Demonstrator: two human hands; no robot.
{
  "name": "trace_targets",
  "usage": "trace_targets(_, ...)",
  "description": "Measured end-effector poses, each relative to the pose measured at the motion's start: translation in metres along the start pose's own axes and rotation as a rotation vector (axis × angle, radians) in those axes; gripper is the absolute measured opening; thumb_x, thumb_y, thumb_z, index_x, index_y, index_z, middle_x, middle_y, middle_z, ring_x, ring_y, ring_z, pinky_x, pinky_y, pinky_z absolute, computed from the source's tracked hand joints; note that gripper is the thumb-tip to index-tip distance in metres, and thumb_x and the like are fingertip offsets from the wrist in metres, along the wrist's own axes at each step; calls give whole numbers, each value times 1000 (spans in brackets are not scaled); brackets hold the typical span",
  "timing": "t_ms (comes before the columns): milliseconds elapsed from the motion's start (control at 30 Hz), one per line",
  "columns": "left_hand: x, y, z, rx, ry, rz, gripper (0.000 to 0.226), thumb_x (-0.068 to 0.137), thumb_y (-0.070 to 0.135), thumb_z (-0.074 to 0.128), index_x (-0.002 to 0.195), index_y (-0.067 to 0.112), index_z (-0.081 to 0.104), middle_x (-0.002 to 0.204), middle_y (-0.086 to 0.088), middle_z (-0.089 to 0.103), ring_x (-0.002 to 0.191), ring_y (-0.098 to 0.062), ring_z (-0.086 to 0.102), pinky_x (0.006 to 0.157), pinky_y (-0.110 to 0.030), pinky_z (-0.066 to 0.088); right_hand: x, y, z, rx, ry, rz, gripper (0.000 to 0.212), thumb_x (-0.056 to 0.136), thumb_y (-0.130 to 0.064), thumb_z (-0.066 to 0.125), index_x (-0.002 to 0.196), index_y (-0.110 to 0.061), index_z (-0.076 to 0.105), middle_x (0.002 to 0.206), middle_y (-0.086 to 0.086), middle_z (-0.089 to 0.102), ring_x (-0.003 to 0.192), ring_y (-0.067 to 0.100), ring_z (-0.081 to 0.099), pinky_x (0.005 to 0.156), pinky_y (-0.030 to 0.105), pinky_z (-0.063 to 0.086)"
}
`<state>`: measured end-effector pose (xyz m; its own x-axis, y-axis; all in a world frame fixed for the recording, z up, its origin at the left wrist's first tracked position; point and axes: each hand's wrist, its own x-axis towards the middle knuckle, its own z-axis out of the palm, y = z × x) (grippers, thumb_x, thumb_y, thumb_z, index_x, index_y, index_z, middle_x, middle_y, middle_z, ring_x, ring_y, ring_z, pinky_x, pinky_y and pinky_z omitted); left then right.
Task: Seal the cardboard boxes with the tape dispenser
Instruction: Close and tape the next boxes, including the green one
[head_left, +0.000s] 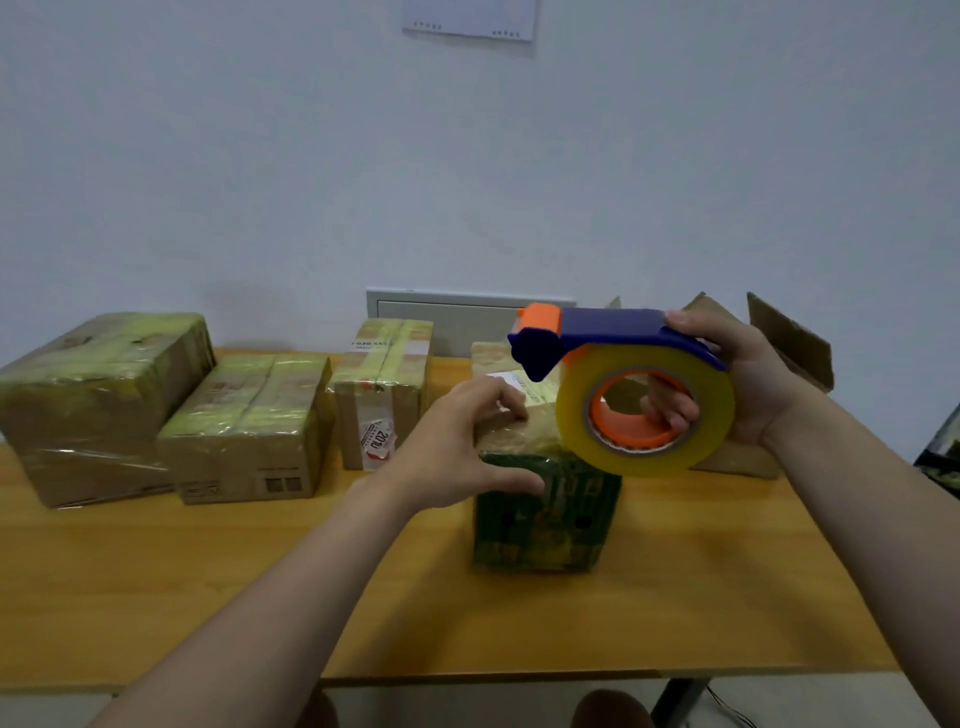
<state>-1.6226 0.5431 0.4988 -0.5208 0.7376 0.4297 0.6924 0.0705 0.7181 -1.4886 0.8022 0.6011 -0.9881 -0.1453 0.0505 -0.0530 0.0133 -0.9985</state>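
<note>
The table (208, 597) front lies open; taped boxes (249, 426) line its back left, green box (540, 525) centre.

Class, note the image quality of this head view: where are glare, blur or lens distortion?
Head view: soft, even light; glare streaks on the leftmost taped box, which wide-angle distortion tilts; print on the green box looks blurred.

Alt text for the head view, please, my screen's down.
The right-hand grip holds a blue-and-orange tape dispenser above a green box on the wooden table, while the left-hand grip clasps that box's top edge. Taped cardboard boxes line the back.
</note>
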Motion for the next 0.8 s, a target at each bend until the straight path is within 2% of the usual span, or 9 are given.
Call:
trace_targets(100, 1, 1, -9, -34, 18, 34, 44, 65, 49, 94, 96, 30, 68, 120, 17, 66, 121, 1, 61, 90, -15, 54, -4, -2, -5, -28, -47, -19, 59, 80, -57, 73, 110, -6, 75, 50, 8, 61, 45, 21, 59, 69, 39, 49)
trace_targets(167, 0, 0, -18, 15, 9, 26, 39, 66, 47, 94, 93, 33, 70, 120, 19, 68, 122, 2, 60, 98, -22, 54, -6, -4, -9, -59, -68, -21, 53, 82, -57, 71, 100, -8, 78, 50, 8, 61, 45, 22, 59, 72, 41, 44)
trace_targets(267, -1, 7, -24, 40, -56, 8, 35, 68, 43, 94, 93, 36, 71, 122, 21, 69, 124, 1, 58, 104, -32, 53, -5, -10, -11, -87, -63, 14, 66, 79, -56, 74, 112, 1, 73, 49, 11, 60, 44, 24, 58, 64, 40, 47)
trace_targets(433, 5, 25, -35, 36, -161, -43, 39, 77, 43, 89, 112, 42, 72, 121, 26, 68, 117, 9, 59, 96, -25, 54, -3, -14, -11, -134, -61, 53, 76, 76, -57, 78, 117, 7, 66, 52, 14, 62, 46, 24, 60, 55, 34, 55)
trace_targets(533, 9, 38, -43, -342, -6, -120, 27, 91, 26, 70, 116, 20, 75, 111, 2, 78, 107, -12, 73, 89, -21, 55, -1, -14, -10, -157, -59, 62, 78, 78, -54, 76, 119, 10, 63, 54, 14, 63, 47, 24, 61, 55, 33, 55)
trace_targets(600, 11, 48, -46, -598, 83, -264, 35, 90, 36, 66, 113, 11, 74, 104, -11, 79, 93, -21, 76, 82, -28, 57, -1, -14, -10, -166, -60, 55, 66, 84, -48, 67, 116, 10, 63, 54, 13, 64, 47, 23, 61, 54, 33, 55)
trace_targets(667, 11, 58, -45, -785, 60, -381, 50, 90, 48, 73, 118, 7, 71, 104, -16, 77, 85, -21, 76, 73, -28, 61, -1, -14, -10, -164, -64, 39, 56, 86, -45, 58, 108, 6, 68, 55, 12, 65, 47, 22, 61, 55, 32, 55)
trace_targets(700, 11, 61, -43, -857, 46, -417, 51, 88, 47, 75, 118, 6, 71, 104, -17, 76, 81, -20, 75, 69, -27, 61, -1, -14, -9, -161, -68, 31, 54, 86, -44, 56, 105, 4, 68, 55, 11, 65, 47, 22, 61, 55, 32, 55)
trace_targets(800, 9, 68, -39, -1080, 10, -460, 23, 86, 35, 78, 92, 13, 82, 92, -12, 75, 69, -14, 71, 60, -21, 59, -1, -15, -8, -149, -74, 15, 58, 84, -44, 58, 107, 9, 63, 55, 12, 64, 46, 22, 61, 54, 31, 55)
